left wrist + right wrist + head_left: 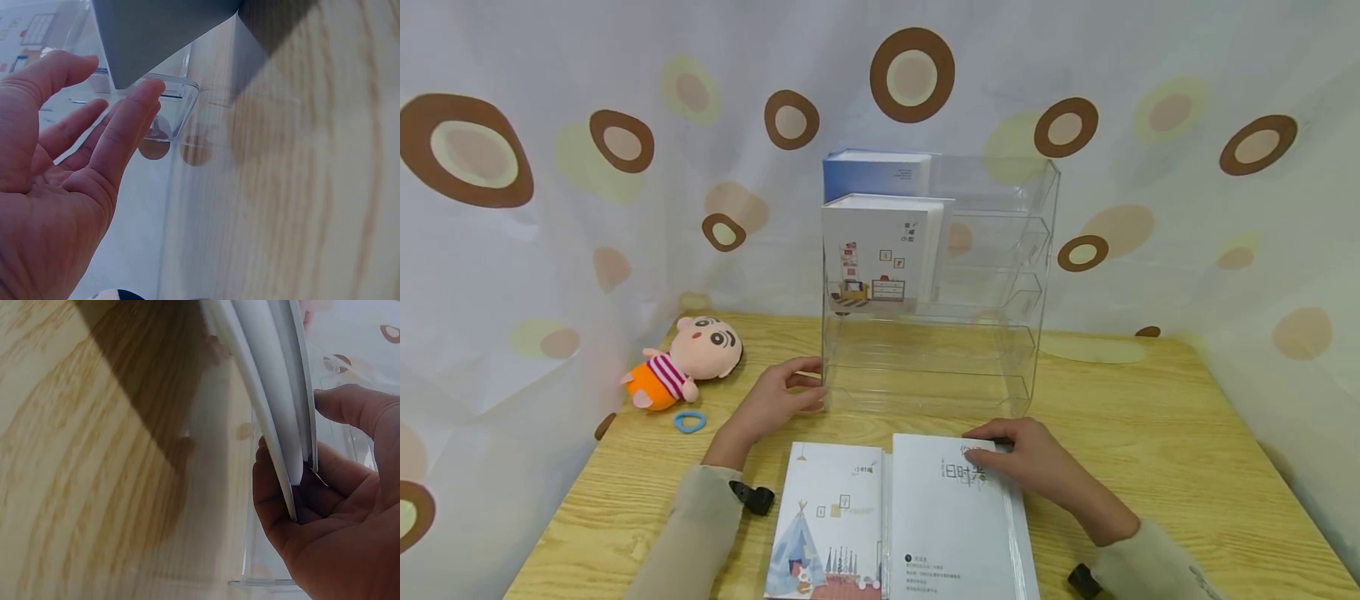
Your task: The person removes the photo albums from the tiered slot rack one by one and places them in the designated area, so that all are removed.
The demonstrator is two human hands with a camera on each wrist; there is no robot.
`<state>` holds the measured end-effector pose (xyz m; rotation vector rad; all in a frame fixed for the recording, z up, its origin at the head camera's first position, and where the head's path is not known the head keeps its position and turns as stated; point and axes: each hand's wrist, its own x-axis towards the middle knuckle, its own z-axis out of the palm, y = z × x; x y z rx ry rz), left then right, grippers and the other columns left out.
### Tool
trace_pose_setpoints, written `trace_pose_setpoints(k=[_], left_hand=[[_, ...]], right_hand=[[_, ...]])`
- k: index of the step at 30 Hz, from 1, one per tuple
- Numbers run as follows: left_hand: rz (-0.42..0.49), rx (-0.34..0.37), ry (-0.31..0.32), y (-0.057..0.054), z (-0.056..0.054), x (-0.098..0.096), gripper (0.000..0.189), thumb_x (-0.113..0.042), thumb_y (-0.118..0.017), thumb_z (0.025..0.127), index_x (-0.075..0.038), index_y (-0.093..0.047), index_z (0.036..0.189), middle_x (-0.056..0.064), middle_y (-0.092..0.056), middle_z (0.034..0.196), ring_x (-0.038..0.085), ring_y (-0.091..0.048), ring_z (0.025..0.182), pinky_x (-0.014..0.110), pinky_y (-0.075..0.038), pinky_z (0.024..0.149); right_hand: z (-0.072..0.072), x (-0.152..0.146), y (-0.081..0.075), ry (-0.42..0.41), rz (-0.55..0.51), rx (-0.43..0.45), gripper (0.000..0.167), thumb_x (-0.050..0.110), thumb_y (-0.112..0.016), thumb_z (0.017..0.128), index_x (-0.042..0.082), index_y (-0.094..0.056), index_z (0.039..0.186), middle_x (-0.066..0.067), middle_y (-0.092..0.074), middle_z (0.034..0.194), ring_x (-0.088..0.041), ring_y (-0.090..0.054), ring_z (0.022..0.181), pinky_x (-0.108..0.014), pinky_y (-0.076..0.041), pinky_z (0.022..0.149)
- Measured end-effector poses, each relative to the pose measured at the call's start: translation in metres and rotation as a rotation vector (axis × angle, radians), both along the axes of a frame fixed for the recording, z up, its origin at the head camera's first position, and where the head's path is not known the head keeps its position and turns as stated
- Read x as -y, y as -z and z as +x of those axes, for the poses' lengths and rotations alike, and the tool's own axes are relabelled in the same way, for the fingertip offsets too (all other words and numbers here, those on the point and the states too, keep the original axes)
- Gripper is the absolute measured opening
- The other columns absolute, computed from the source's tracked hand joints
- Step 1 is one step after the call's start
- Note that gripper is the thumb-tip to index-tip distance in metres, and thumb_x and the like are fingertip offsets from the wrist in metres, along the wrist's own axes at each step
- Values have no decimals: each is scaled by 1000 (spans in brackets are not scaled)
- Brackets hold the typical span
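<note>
In the head view, my right hand grips the upper right corner of a white book with dark lettering on its cover. The right wrist view shows its boards and page edges between the thumb and the curled fingers of that hand. Left of it is a second book with a blue tent picture. My left hand is at the lower left side of a clear acrylic rack. Loosely spread, its fingers hold nothing; a grey corner overlaps them in the left wrist view.
A white book with a room picture and a blue one stand in the rack's upper left. On the wood-grain table, a plush doll and a blue ring lie at left. A dotted curtain hangs behind.
</note>
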<state>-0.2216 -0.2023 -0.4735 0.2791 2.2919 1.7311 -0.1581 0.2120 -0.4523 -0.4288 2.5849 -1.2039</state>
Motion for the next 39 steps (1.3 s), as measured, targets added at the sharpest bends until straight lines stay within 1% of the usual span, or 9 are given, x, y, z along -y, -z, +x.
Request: trace_pose_setpoints(k=[5, 7, 10, 15, 24, 32, 39], left_hand=[[0, -7, -1, 0, -1, -1, 63, -10, -70, 111, 0, -46, 169, 26, -48, 170, 46, -59, 147, 45, -70, 106], [0, -10, 0, 0, -1, 0, 63, -10, -69, 111, 0, -46, 168, 27, -48, 170, 47, -59, 147, 45, -70, 106], [2, -11, 0, 0, -1, 0, 62, -9, -69, 111, 1, -46, 168, 27, -48, 170, 47, -59, 147, 45, -70, 106], [0, -10, 1, 0, -1, 0, 62, -10, -69, 111, 0, -46, 168, 27, -48, 170, 46, -60, 147, 45, -70, 106], [-6, -6, -1, 0, -1, 0, 62, -10, -70, 111, -1, -47, 168, 25, -49, 170, 46, -60, 147, 43, -70, 105], [-22, -15, -5, -2, 2, 0, 63, -10, -70, 111, -1, -46, 169, 25, -49, 170, 44, -61, 146, 40, -70, 104], [-25, -10, -12, -1, 1, -2, 62, -10, -70, 111, -2, -47, 168, 24, -49, 170, 44, -60, 147, 40, -70, 104]], right_hand=[[-1, 3, 5, -16, 9, 10, 33, 31, -85, 100, 9, -86, 125, -14, -82, 131, -22, -75, 116, -22, -63, 86], [-1, 4, 6, -20, 5, 19, 33, 31, -85, 100, 9, -86, 125, -15, -82, 131, -22, -75, 116, -22, -63, 86], [0, 5, 8, -11, -3, 32, 33, 30, -85, 100, 9, -86, 125, -16, -81, 132, -18, -75, 111, -22, -63, 82], [0, 6, 10, 6, 3, 32, 33, 30, -86, 100, 8, -86, 124, -16, -81, 131, -12, -73, 102, -22, -62, 80], [1, 7, 12, 0, -50, 47, 33, 27, -85, 100, 5, -85, 126, -20, -80, 132, -14, -74, 93, -24, -63, 70], [0, 9, 14, 25, -19, 57, 32, 30, -86, 100, 10, -86, 124, -17, -79, 134, -13, -73, 98, -22, -62, 75], [3, 8, 13, 16, -46, 74, 35, 27, -84, 101, 5, -83, 128, -21, -77, 137, -13, -73, 95, -23, -63, 71]])
